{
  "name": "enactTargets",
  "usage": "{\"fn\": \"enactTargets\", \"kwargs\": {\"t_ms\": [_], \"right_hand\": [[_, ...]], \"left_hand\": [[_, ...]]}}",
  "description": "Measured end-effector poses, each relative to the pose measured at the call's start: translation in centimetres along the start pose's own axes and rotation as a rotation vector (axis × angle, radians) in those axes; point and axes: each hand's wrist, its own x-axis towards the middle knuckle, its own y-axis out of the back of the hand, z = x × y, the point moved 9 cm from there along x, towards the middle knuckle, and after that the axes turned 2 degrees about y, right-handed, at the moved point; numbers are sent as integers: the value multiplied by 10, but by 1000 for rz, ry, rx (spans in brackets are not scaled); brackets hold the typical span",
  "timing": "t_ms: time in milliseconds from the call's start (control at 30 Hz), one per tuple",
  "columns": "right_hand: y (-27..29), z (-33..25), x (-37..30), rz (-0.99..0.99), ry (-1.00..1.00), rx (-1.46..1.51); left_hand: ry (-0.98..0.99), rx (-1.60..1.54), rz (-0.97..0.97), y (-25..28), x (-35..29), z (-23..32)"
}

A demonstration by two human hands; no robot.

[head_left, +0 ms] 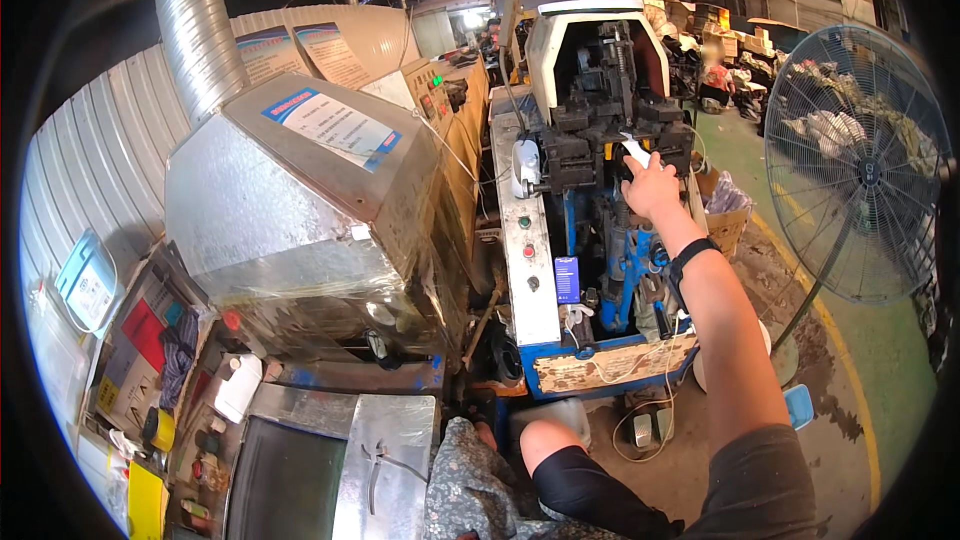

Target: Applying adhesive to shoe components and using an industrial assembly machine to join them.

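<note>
My right arm stretches forward to a blue and white machine [541, 270] with a dark metal head [590, 125]. At the front of that head, my right hand [652, 187] has its fingers closed on a small white piece [636, 149], narrow and pale. What kind of thing the piece is, I cannot make out; its far end meets the black clamp blocks. A dark band [693, 252] circles my right wrist. My left hand is outside the view.
Left of the machine stands a metal hood [270, 190] with a silver duct [200, 30]. A big floor fan [868, 175] is on the right. Push buttons [527, 251] sit on the machine's white panel. A white jug [238, 387] lies lower left. A loose cord [668, 390] hangs to the floor.
</note>
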Motion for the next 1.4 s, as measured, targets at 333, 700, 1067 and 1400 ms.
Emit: {"fn": "enactTargets", "kwargs": {"t_ms": [333,700,1067,1400], "right_hand": [[19,-2,35,-217,40,-17],[22,5,31,-99,-85,70],[22,6,28,-65,-47,65],[23,1,10,7,-60,54]], "left_hand": [[-17,7,-11,1,-1,6],[-26,29,-13,-5,2,5],[-63,7,-34,-2,-11,4],[-82,-7,-49,-4,-14,2]]}}
